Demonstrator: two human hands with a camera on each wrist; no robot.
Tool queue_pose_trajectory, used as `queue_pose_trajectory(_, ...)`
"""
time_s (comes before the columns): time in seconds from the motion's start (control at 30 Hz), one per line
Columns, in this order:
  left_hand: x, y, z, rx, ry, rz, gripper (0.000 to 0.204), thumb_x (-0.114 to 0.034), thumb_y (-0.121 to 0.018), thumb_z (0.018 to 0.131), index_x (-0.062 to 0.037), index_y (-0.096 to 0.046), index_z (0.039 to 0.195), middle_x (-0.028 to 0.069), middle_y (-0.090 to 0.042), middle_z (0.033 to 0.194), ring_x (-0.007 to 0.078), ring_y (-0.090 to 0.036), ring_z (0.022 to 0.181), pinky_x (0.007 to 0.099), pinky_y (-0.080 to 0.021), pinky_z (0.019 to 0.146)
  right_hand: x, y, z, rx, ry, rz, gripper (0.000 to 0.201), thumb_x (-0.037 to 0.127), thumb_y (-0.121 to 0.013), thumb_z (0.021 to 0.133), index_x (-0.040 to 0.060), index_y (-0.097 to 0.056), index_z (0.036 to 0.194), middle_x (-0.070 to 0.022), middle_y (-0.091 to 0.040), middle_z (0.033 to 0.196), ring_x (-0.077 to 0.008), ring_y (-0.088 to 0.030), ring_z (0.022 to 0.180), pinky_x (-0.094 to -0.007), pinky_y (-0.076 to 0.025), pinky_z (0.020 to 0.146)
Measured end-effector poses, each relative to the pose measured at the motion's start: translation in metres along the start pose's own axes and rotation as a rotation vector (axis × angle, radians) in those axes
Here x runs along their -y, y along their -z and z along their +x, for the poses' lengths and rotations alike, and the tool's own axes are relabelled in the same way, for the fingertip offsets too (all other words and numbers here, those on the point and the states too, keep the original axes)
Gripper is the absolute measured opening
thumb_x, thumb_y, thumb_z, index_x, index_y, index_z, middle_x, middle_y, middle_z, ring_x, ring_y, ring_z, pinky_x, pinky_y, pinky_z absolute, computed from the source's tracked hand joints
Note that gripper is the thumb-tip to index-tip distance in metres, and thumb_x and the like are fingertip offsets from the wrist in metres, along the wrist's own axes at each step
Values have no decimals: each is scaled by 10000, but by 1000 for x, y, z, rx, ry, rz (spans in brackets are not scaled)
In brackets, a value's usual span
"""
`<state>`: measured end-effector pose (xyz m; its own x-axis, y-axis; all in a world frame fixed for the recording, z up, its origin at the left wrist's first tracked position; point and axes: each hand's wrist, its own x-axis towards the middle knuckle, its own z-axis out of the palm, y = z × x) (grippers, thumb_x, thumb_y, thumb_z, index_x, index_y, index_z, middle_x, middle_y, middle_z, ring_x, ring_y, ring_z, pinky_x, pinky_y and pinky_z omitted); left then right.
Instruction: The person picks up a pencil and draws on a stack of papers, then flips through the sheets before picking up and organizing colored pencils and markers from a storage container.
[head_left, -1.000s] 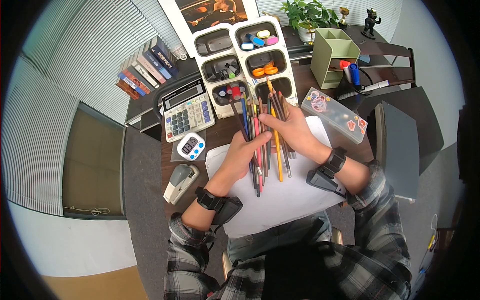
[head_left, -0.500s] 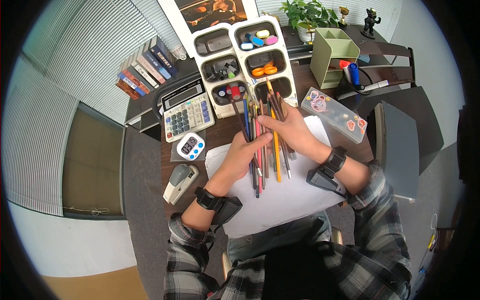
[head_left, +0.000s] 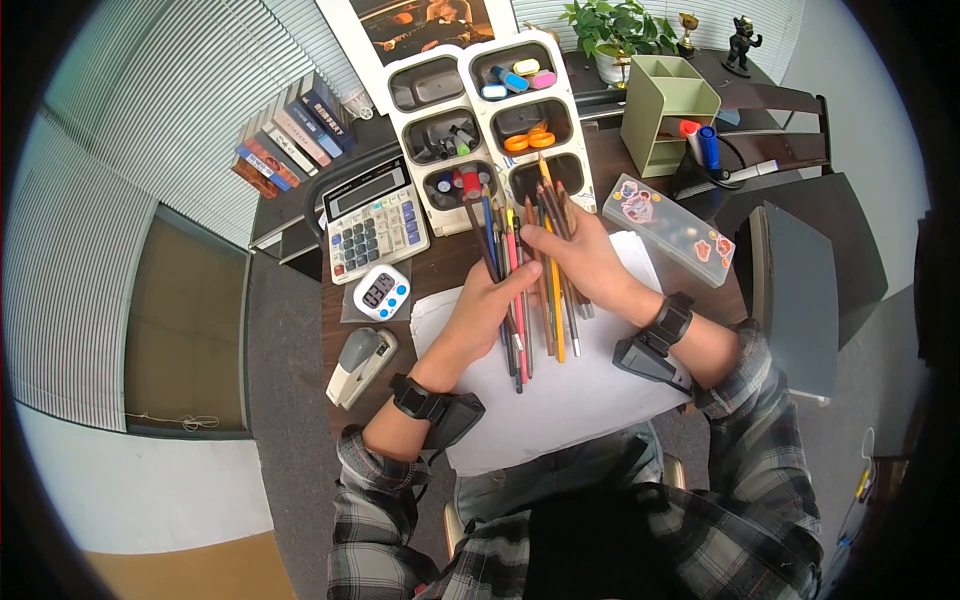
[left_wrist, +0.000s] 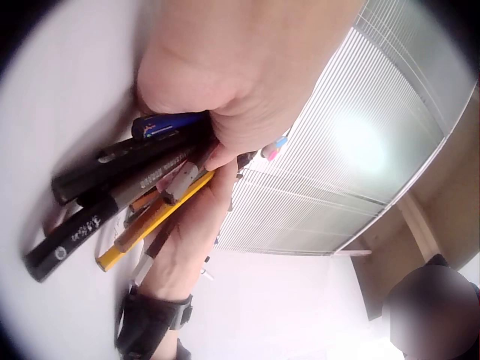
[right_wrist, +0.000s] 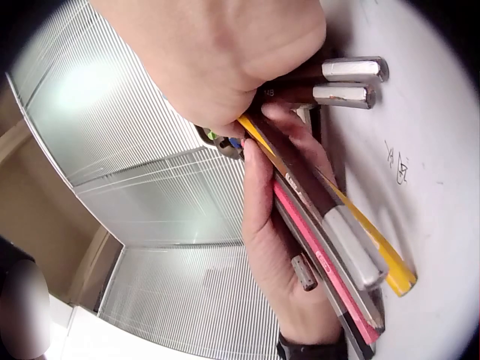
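Both hands meet over white paper [head_left: 560, 420] in the head view, each with a bundle of pencils. My left hand [head_left: 480, 312] grips several, among them a pink pencil [right_wrist: 322, 262] and a blue one [left_wrist: 166, 124]; their tips point toward the organizer. The thumb lies across the bundle. Close beside it, my right hand [head_left: 590, 265] holds a second bundle, including a yellow pencil [head_left: 559, 320] and dark pencils with silver ends [right_wrist: 352, 247]. The two bundles run nearly parallel, with the thumbs near each other. The fingers beneath are mostly hidden.
Beyond the pencils stands a white desk organizer [head_left: 480, 125] with markers and orange-handled scissors [head_left: 530, 138]. At left are a calculator [head_left: 376, 232], a timer [head_left: 382, 292] and a stapler [head_left: 361, 368]. A translucent pencil case [head_left: 668, 230] and green holder [head_left: 660, 110] stand at right.
The hands stay almost in place. Pencils between them have shifted slightly, and brown pencils now show more plainly beside the yellow one in the middle.
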<state>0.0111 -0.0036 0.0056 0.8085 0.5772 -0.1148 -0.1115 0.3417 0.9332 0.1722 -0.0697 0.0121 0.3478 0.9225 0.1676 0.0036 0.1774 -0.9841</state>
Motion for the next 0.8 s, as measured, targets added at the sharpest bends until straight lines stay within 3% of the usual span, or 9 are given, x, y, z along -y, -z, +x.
queue_pose_trajectory(0.1,2,1,0,18,1,-3,179,-171,-648,979,-21,-611,1070,14,-613,927,88,-589,824,263,-512,741,-1,1,0,53,-125,62,275,191,-686,943,-9,-597,1109,-33,-654,873,-82,-591,771,-262,-504,701)
queue_pose_trajectory(0.23,-3,-6,-2,20,27,-32,226,-168,-636,987,4,-598,1128,51,-636,1000,126,-631,887,294,-541,797,2,4,0,117,-111,53,271,181,-679,957,-1,-575,1128,-41,-644,885,-68,-616,721,-234,-531,615)
queue_pose_trajectory(0.4,-1,-6,-1,7,9,-48,226,-175,-645,985,3,-608,1119,27,-628,960,104,-621,848,273,-546,758,7,4,-2,106,-258,133,245,196,-661,956,-16,-607,1066,-27,-658,861,-78,-607,753,-265,-508,645)
queue_pose_trajectory(0.7,2,-2,0,-70,-4,-25,226,-203,-634,996,-33,-590,1138,-6,-598,921,74,-584,806,256,-514,727,3,1,0,6,-14,66,238,188,-652,960,-14,-589,1067,-32,-634,917,-75,-570,845,-258,-489,759)
queue_pose_trajectory(0.8,1,-1,-1,-17,21,-45,234,-211,-638,994,-26,-597,1131,-5,-603,927,69,-590,828,250,-510,738,-1,4,2,63,-152,44,308,183,-669,964,-11,-592,1191,-24,-651,1009,-75,-596,911,-266,-508,796)
